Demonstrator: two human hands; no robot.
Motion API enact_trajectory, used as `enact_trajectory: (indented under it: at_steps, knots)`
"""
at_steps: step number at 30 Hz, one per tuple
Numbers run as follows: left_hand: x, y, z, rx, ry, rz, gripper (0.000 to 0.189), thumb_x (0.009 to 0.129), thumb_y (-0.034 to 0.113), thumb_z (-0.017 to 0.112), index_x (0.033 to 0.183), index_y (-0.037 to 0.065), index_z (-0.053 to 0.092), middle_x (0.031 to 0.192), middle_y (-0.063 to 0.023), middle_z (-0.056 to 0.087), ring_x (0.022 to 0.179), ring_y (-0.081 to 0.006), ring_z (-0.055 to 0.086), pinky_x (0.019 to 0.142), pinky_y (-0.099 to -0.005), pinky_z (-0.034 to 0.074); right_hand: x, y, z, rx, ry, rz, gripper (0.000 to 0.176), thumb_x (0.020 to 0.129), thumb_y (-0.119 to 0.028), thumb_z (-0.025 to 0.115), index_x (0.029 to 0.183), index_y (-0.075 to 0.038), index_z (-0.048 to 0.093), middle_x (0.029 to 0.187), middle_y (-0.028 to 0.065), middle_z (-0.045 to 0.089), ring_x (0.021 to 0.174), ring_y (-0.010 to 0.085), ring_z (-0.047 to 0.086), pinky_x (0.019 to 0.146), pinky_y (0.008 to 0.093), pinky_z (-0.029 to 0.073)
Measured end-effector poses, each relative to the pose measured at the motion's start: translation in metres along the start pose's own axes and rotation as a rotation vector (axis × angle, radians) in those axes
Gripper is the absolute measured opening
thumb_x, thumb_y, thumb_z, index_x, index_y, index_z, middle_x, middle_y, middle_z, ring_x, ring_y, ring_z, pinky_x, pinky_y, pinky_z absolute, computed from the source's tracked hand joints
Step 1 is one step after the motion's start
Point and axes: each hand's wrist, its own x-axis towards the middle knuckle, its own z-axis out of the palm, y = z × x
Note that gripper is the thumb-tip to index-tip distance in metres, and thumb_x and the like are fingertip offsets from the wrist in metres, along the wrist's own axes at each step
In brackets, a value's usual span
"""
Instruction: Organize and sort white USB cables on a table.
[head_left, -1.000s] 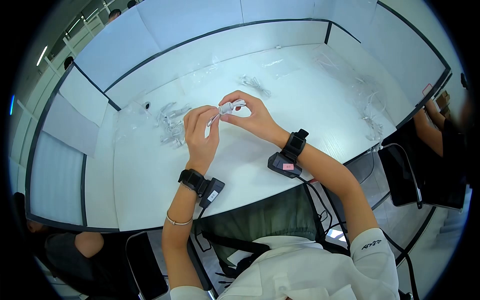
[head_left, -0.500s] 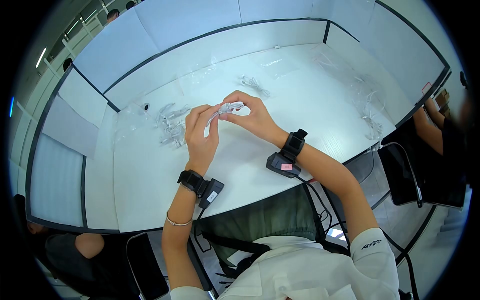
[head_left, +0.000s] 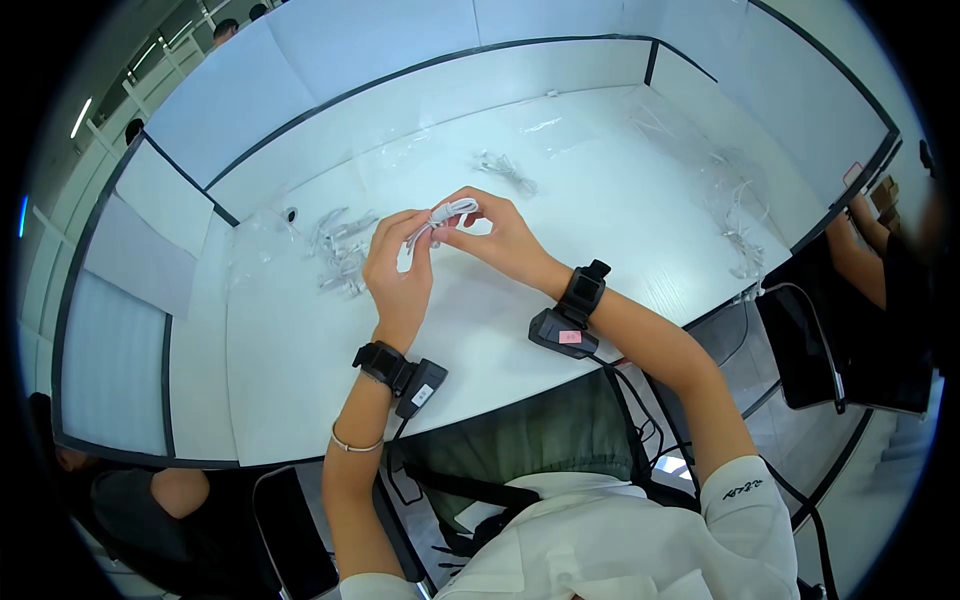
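A white cable (head_left: pixel 455 211), coiled into a small bundle with turns wrapped round its middle, is held up over the table between my two hands. My left hand (head_left: pixel 398 262) pinches its left end, where a loop hangs down beside the thumb. From the other side, the thumb and fingers of my right hand (head_left: pixel 505 238) close on the wrapped middle. The fingertips hide part of the bundle. Left of my left hand lies a pile of bundled white cables (head_left: pixel 343 250). Another white cable bundle (head_left: pixel 507 172) rests on the table beyond my hands.
White panels (head_left: pixel 400 105) with dark edging enclose the white table (head_left: pixel 560 300). Loose white cables (head_left: pixel 740 240) lie at its right edge, and clear plastic (head_left: pixel 545 128) at the back. Black devices are strapped to both wrists, with leads running down. Other people sit at both sides.
The cable bundle has tilted, its right loop now curling upward more visibly. Both hands have shifted very slightly left, still gripping it.
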Motion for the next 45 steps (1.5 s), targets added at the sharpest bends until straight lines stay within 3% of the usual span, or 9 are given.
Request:
enact_trajectory:
  at_steps: [7, 10, 14, 16, 24, 45]
  knots:
    - [0.001, 0.000, 0.000, 0.001, 0.000, -0.054, 0.019, 0.075, -0.007, 0.058, 0.092, 0.002, 0.063, 0.087, -0.0099, 0.061, 0.078, -0.0205, 0.060, 0.069, -0.0279, 0.046, 0.000, 0.008, 0.003, 0.059, -0.021, 0.011, 0.021, 0.082, -0.020, 0.065, 0.097, -0.007, 0.060, 0.085, -0.0021, 0.061, 0.079, 0.0059, 0.053, 0.069, 0.0223, 0.038]
    - [0.000, 0.000, -0.001, 0.000, -0.005, -0.081, 0.019, 0.075, -0.007, 0.058, 0.091, 0.002, 0.063, 0.084, -0.0098, 0.060, 0.077, -0.0202, 0.059, 0.069, -0.0276, 0.046, -0.001, 0.009, 0.004, 0.159, -0.057, 0.115, 0.022, 0.079, -0.021, 0.067, 0.090, -0.007, 0.055, 0.080, -0.0016, 0.059, 0.076, 0.0077, 0.054, 0.068, 0.0240, 0.040]
    - [0.001, 0.000, 0.000, -0.003, 0.007, -0.078, 0.018, 0.076, -0.007, 0.058, 0.091, 0.001, 0.063, 0.085, -0.0096, 0.060, 0.077, -0.0197, 0.059, 0.069, -0.0275, 0.046, 0.000, 0.015, 0.005, 0.235, -0.073, 0.147, 0.026, 0.080, -0.018, 0.066, 0.100, -0.004, 0.057, 0.081, -0.0004, 0.061, 0.076, 0.0074, 0.055, 0.069, 0.0231, 0.042]
    - [0.001, -0.001, 0.000, 0.011, 0.005, -0.073, 0.018, 0.076, -0.007, 0.058, 0.090, 0.001, 0.064, 0.085, -0.0100, 0.060, 0.077, -0.0202, 0.059, 0.070, -0.0277, 0.046, -0.002, 0.017, 0.006, 0.285, -0.085, 0.190, 0.030, 0.082, -0.016, 0.065, 0.105, 0.000, 0.056, 0.083, 0.0039, 0.063, 0.079, 0.0089, 0.057, 0.075, 0.0245, 0.045]
    - [0.001, -0.002, 0.000, 0.034, 0.015, -0.041, 0.019, 0.075, -0.008, 0.058, 0.091, 0.001, 0.064, 0.086, -0.0097, 0.060, 0.078, -0.0200, 0.059, 0.070, -0.0273, 0.046, -0.003, 0.013, 0.004, 0.394, -0.161, 0.332, 0.017, 0.085, -0.019, 0.062, 0.090, -0.003, 0.062, 0.088, 0.0010, 0.061, 0.085, 0.0080, 0.056, 0.081, 0.0229, 0.043]
    - [0.000, -0.005, 0.001, 0.045, 0.001, 0.000, 0.026, 0.073, -0.010, 0.059, 0.095, 0.002, 0.065, 0.087, -0.0093, 0.060, 0.078, -0.0198, 0.059, 0.070, -0.0270, 0.047, -0.004, 0.015, 0.003, 0.408, -0.173, 0.342, 0.022, 0.086, -0.025, 0.057, 0.091, -0.005, 0.065, 0.079, -0.0034, 0.056, 0.072, 0.0047, 0.042, 0.068, 0.0200, 0.035]
